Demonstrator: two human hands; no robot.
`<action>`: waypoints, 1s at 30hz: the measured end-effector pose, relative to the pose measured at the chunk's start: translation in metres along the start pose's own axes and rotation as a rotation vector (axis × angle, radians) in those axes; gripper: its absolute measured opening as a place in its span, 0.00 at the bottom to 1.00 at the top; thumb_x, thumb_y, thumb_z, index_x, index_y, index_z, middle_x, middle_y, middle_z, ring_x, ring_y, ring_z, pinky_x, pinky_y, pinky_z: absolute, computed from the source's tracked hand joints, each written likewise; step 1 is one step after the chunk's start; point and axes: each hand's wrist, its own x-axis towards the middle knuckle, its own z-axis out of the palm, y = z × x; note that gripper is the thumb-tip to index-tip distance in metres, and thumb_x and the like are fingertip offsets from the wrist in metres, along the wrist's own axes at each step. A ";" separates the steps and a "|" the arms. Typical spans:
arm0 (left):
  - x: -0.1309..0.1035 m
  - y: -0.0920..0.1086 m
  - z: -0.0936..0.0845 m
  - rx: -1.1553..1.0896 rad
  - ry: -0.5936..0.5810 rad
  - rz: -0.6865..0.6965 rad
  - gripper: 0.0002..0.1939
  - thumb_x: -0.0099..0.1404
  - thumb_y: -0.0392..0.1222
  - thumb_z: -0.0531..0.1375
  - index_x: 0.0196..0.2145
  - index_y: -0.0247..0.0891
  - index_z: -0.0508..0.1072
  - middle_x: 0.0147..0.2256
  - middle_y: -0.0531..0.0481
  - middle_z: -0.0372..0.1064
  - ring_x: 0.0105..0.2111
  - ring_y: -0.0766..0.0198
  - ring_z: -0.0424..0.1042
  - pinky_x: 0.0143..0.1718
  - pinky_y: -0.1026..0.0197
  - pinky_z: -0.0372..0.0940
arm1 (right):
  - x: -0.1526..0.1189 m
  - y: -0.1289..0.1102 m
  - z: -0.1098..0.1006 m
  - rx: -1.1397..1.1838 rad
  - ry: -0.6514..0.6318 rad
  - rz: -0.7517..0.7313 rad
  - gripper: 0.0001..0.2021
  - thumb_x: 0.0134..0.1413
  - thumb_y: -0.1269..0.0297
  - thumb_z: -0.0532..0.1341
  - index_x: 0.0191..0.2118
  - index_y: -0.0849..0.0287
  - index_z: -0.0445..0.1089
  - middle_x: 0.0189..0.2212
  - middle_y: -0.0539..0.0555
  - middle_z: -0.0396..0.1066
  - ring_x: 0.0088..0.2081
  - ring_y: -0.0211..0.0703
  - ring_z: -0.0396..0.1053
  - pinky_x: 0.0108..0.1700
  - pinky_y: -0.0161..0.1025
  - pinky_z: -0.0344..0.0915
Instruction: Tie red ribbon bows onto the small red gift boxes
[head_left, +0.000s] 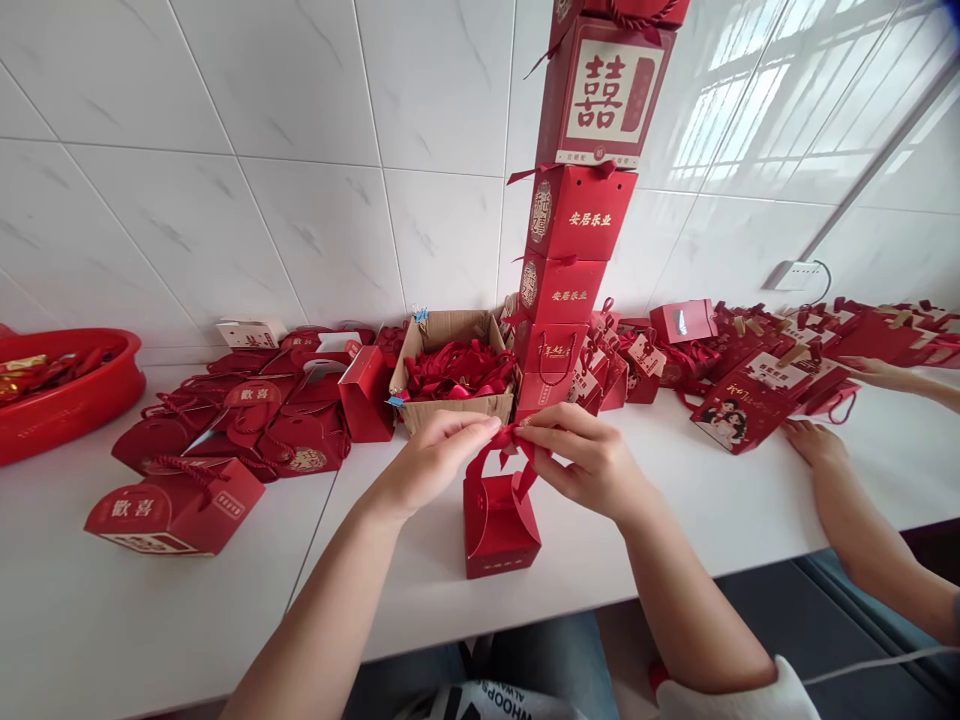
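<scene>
Left hand (442,455) and right hand (589,455) meet above a small red gift box (502,535), and each one pinches the red ribbon (510,437) between the thumb and the finger ends. The two hands are very near to each other, with the ribbon gathered in between them. From this place, two strands go down to the upper part of the gift box, one on the left and one on the right. The gift box stands upright on the white table (409,610), close to its front edge, and small pale characters are printed low on its near side.

Just behind the hands is a brown cardboard box (457,408), which is filled with loose red ribbons (461,370). Beside it, to the right, a tall stack of red boxes (566,290) rises in front of the tiled wall (300,90). On the left lie a pile of red boxes with rope handles (281,425) and, farther, a round red tub (75,425). At the right, another person's arms (862,510) reach among more gift boxes (739,410).
</scene>
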 end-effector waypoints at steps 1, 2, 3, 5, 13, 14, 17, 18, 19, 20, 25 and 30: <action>0.000 0.002 -0.001 -0.013 -0.109 -0.043 0.11 0.60 0.48 0.62 0.24 0.43 0.77 0.24 0.51 0.74 0.26 0.60 0.74 0.27 0.61 0.69 | 0.000 0.001 0.000 -0.009 0.003 -0.006 0.12 0.57 0.73 0.59 0.43 0.55 0.75 0.34 0.57 0.74 0.34 0.43 0.73 0.35 0.41 0.73; 0.000 0.005 -0.001 -0.017 -0.211 -0.075 0.13 0.63 0.49 0.59 0.25 0.43 0.77 0.25 0.51 0.74 0.27 0.60 0.74 0.28 0.61 0.69 | 0.000 0.001 0.001 -0.012 0.002 -0.003 0.12 0.57 0.73 0.58 0.43 0.55 0.75 0.34 0.57 0.74 0.35 0.43 0.73 0.35 0.41 0.73; 0.000 0.007 -0.002 -0.006 -0.294 -0.088 0.15 0.66 0.49 0.56 0.27 0.43 0.77 0.26 0.51 0.74 0.29 0.60 0.74 0.29 0.62 0.69 | -0.001 0.002 0.001 -0.005 0.003 0.010 0.12 0.57 0.73 0.58 0.44 0.55 0.75 0.35 0.57 0.74 0.35 0.43 0.73 0.36 0.41 0.73; -0.001 0.012 -0.002 0.084 -0.336 -0.024 0.16 0.68 0.48 0.53 0.30 0.43 0.78 0.30 0.50 0.76 0.34 0.59 0.75 0.34 0.61 0.69 | -0.002 0.002 0.001 0.035 0.020 0.058 0.13 0.56 0.73 0.59 0.44 0.53 0.75 0.36 0.57 0.74 0.36 0.44 0.73 0.36 0.42 0.73; -0.016 0.012 -0.011 0.769 -0.044 0.514 0.13 0.64 0.41 0.58 0.46 0.42 0.74 0.49 0.46 0.74 0.48 0.53 0.72 0.54 0.48 0.55 | -0.018 -0.002 0.009 0.401 0.404 0.575 0.06 0.54 0.68 0.63 0.34 0.51 0.77 0.36 0.53 0.74 0.39 0.44 0.71 0.37 0.39 0.67; -0.021 0.010 -0.016 0.797 -0.036 0.510 0.15 0.64 0.41 0.57 0.48 0.42 0.73 0.50 0.46 0.73 0.49 0.53 0.72 0.54 0.48 0.55 | -0.024 -0.002 0.011 0.437 0.418 0.641 0.04 0.54 0.66 0.63 0.32 0.52 0.77 0.35 0.53 0.73 0.39 0.44 0.70 0.37 0.39 0.66; -0.044 -0.008 -0.033 0.833 -0.041 0.432 0.16 0.66 0.41 0.55 0.52 0.41 0.69 0.53 0.45 0.70 0.51 0.53 0.70 0.55 0.49 0.55 | -0.050 -0.001 0.014 0.519 0.432 0.800 0.04 0.53 0.63 0.64 0.30 0.54 0.76 0.33 0.52 0.72 0.38 0.42 0.68 0.40 0.39 0.65; -0.054 -0.018 -0.041 0.837 -0.025 0.394 0.17 0.67 0.42 0.53 0.52 0.42 0.68 0.54 0.45 0.69 0.51 0.53 0.70 0.55 0.49 0.56 | -0.062 0.000 0.014 0.537 0.432 0.855 0.05 0.53 0.63 0.64 0.30 0.55 0.76 0.33 0.51 0.72 0.38 0.42 0.68 0.41 0.39 0.64; -0.066 -0.030 -0.049 0.849 0.007 0.342 0.17 0.68 0.44 0.52 0.53 0.41 0.67 0.54 0.44 0.69 0.52 0.52 0.70 0.55 0.49 0.57 | -0.075 0.002 0.014 0.541 0.438 0.915 0.05 0.53 0.62 0.64 0.31 0.55 0.76 0.33 0.51 0.72 0.39 0.42 0.68 0.41 0.38 0.64; -0.079 -0.043 -0.058 0.865 0.043 0.278 0.18 0.68 0.45 0.52 0.54 0.41 0.67 0.54 0.43 0.69 0.52 0.51 0.69 0.55 0.49 0.58 | -0.090 0.004 0.013 0.532 0.450 0.982 0.06 0.52 0.61 0.64 0.31 0.55 0.76 0.33 0.52 0.72 0.39 0.42 0.67 0.41 0.38 0.63; -0.136 -0.104 -0.103 0.867 0.089 0.005 0.18 0.69 0.50 0.49 0.48 0.41 0.71 0.47 0.46 0.75 0.46 0.56 0.75 0.43 0.59 0.69 | -0.165 0.016 0.006 0.295 0.468 1.330 0.13 0.47 0.53 0.66 0.26 0.59 0.73 0.24 0.52 0.69 0.31 0.42 0.65 0.33 0.38 0.62; -0.146 -0.124 -0.105 0.914 0.102 -0.062 0.18 0.68 0.51 0.49 0.33 0.43 0.76 0.39 0.48 0.78 0.40 0.54 0.77 0.35 0.59 0.70 | -0.189 0.023 0.011 0.178 0.321 1.344 0.20 0.47 0.50 0.64 0.40 0.61 0.72 0.38 0.59 0.72 0.40 0.52 0.69 0.41 0.46 0.66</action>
